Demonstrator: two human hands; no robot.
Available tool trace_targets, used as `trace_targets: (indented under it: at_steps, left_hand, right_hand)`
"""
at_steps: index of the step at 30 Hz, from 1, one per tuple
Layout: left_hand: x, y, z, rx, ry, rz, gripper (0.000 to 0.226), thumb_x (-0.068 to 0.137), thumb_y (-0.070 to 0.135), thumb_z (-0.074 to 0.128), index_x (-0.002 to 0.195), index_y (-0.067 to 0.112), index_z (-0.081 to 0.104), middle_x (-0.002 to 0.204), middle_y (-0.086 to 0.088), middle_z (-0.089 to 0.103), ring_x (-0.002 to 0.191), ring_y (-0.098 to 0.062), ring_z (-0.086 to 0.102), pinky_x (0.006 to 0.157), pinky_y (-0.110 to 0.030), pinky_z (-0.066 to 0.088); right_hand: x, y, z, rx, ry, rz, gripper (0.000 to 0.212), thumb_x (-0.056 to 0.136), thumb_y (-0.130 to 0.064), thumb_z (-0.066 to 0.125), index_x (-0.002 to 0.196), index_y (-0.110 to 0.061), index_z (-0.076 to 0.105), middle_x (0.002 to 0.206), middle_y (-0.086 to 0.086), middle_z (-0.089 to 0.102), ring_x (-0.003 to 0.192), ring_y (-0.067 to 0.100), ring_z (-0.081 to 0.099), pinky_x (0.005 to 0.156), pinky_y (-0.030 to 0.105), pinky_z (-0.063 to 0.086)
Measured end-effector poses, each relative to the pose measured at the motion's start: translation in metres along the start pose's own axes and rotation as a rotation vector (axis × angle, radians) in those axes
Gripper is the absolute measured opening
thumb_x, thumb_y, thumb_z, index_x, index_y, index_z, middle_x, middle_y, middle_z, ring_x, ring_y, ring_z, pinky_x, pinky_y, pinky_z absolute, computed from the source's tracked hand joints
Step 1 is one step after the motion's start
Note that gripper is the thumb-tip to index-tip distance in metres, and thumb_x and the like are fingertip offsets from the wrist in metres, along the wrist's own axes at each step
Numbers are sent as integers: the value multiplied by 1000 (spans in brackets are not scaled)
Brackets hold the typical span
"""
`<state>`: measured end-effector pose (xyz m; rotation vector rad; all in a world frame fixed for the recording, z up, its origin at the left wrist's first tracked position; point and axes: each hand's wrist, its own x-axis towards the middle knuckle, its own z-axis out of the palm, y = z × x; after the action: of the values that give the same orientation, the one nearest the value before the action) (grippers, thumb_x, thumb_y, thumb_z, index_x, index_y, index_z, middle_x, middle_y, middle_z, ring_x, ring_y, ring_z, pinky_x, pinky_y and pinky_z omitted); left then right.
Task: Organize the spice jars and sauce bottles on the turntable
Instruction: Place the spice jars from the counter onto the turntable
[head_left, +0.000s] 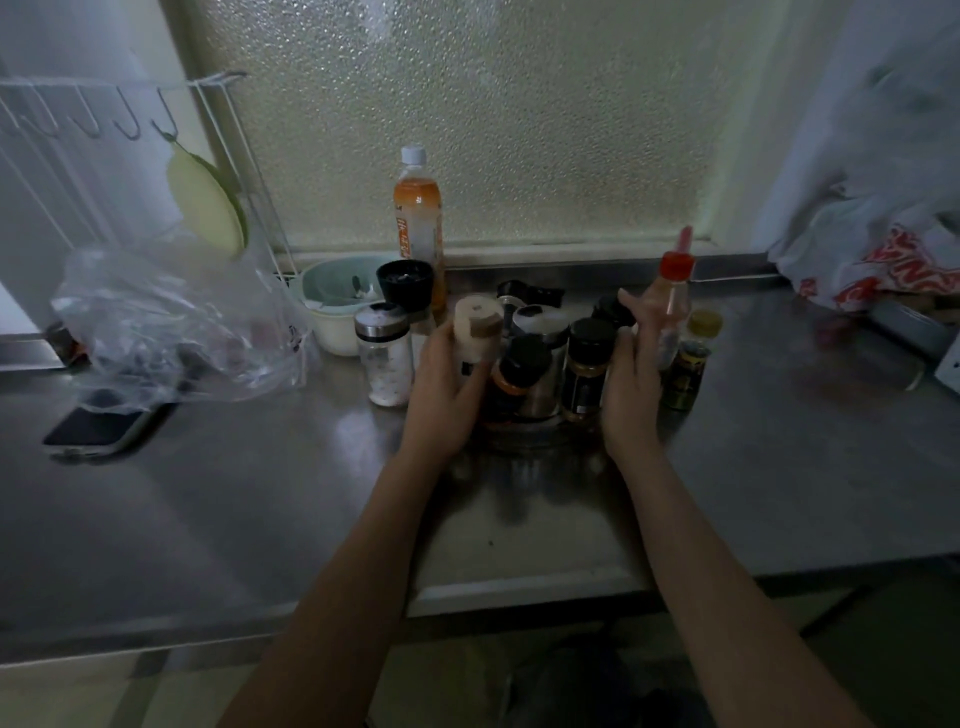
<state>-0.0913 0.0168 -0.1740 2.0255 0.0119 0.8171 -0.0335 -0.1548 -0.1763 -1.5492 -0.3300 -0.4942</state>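
head view: left hand (447, 384) grips white shaker (478, 332) at turntable (524, 434) edge.

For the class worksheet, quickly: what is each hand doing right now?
Left hand: closed around the white jar with the tan cap.
Right hand: closed on the red-capped bottle, index finger raised.

A cluster of jars (587, 364) stands on the turntable (524, 436) at the middle of the counter (779, 467). A shaker (383, 358) stands just left of it, a bowl (332, 306) behind that, and a tall bottle (418, 218) at the back by the window. Far left lie a plastic bag (171, 322) and, before it, a phone (98, 423). A small bottle (691, 364) stands just right of the cluster
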Motion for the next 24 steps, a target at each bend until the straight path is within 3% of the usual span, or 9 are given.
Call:
trace_targets:
  at_steps: [2,4,7,10,12,15,17,21,24]
  left_hand:
    - [-1,2,0,12,-23,-8,45,93,29,50,134,15,41,132,-6,51,121,-16,46,102,-31,38]
    - [-2,2,-3,22,59,-3,49,89,26,46,135,10,41,134,-9,50,124,-18,44,104,-30,36]
    - [-3,2,-13,156,370,14,42,82,6,50,124,2,47,122,-16,52,116,-24,46,99,-34,38]
    - [-2,3,-20,186,607,-85,48,76,5,52,123,1,45,123,-20,48,117,-31,43,100,-36,36]
    - [0,1,-20,157,588,-180,55,77,9,57,129,1,41,129,-22,45,123,-35,40,104,-35,32]
    - [1,-8,-17,148,460,-195,69,77,13,66,136,2,32,136,-21,40,127,-34,38,107,-38,32]
    - [2,-14,-16,122,450,-226,74,79,15,66,140,3,27,141,-20,36,131,-32,35,108,-36,30]
    - [9,-22,-18,6,437,-365,74,82,22,67,142,6,27,144,-17,38,133,-30,37,110,-41,33]
    - [9,-24,-19,-31,447,-373,62,82,23,68,134,8,39,135,-14,48,125,-28,46,104,-42,40]
  right_hand:
    - [-2,1,0,-26,-8,-11,37,101,-40,32,136,-41,42,130,9,52,114,26,55,93,32,48]
    - [-1,2,-1,-69,13,-39,41,98,-45,32,138,-42,39,134,8,51,116,29,54,96,38,49]
    - [-1,2,-4,-167,43,-100,43,98,-46,30,140,-41,37,142,10,47,122,29,52,102,51,44]
    - [-3,3,-4,-180,-21,-82,40,99,-44,29,138,-45,39,134,19,52,106,19,59,96,41,50]
    - [-6,3,-3,-157,-35,-77,38,101,-39,30,138,-43,41,127,13,56,105,20,60,93,35,51]
    - [-4,-1,-3,-57,31,-26,37,103,-36,32,136,-32,48,100,-8,57,79,-3,53,72,18,46]
    - [2,-6,-3,-24,78,-32,36,103,-32,31,131,-23,52,101,-18,55,79,-3,54,71,17,47]
    - [21,-27,-2,-3,62,8,31,104,-24,32,117,-14,58,90,0,57,73,0,54,70,14,45]
    - [48,-38,3,-157,-26,98,27,101,-28,37,111,-17,60,102,2,62,98,18,60,79,30,45]
